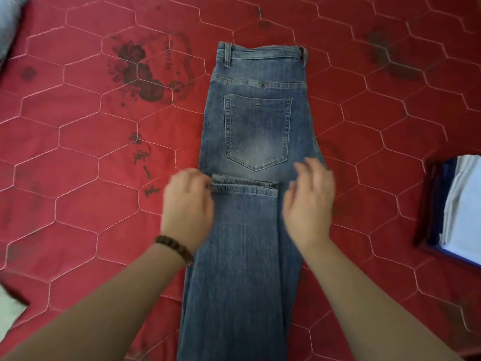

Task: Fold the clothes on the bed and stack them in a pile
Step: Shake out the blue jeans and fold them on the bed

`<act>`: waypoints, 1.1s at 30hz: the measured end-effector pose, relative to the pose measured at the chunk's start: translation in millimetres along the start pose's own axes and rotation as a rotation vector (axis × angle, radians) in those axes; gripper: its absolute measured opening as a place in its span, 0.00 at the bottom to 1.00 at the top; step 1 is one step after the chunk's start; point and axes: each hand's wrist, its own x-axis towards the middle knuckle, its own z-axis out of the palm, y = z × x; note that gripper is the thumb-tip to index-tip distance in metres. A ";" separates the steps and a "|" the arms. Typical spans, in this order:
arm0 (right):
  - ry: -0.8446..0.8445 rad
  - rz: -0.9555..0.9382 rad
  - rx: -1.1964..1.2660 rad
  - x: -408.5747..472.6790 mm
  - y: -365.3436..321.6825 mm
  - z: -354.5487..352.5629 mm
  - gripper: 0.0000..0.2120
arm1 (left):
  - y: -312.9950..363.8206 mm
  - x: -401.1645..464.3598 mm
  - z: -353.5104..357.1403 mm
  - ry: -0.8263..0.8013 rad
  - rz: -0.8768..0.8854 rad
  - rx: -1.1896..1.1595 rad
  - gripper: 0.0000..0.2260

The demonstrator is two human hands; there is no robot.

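Note:
A pair of blue jeans (256,121) lies lengthwise on the red quilted bed (78,152), waistband at the far end, one back pocket facing up. The legs are folded up over the seat, with their hems (244,187) resting just below the pocket. My left hand (186,212), with a dark bead bracelet on its wrist, pinches the left end of the hems. My right hand (309,201) hovers at the right edge of the folded legs, fingers spread, holding nothing; it is blurred. A pile of folded clothes (455,212) in white, light blue and dark blue sits at the right edge.
The bedspread carries dark floral prints (140,71) left of the jeans. A pale grey-blue cloth (10,24) shows in the top left corner, and a light object (10,311) pokes in at the lower left edge.

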 end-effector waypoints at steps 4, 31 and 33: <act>-0.273 -0.403 -0.031 -43.7 -32.1 29.5 0.25 | 19.6 -31.3 31.5 -0.436 0.284 0.135 0.23; -0.785 -0.776 -0.083 -61.2 47.8 -28.1 0.33 | -43.5 -13.0 -10.8 -0.811 0.736 0.183 0.26; -0.921 -0.524 0.228 -51.0 42.4 -40.3 0.23 | -31.1 -8.1 -24.5 -0.854 0.444 -0.162 0.16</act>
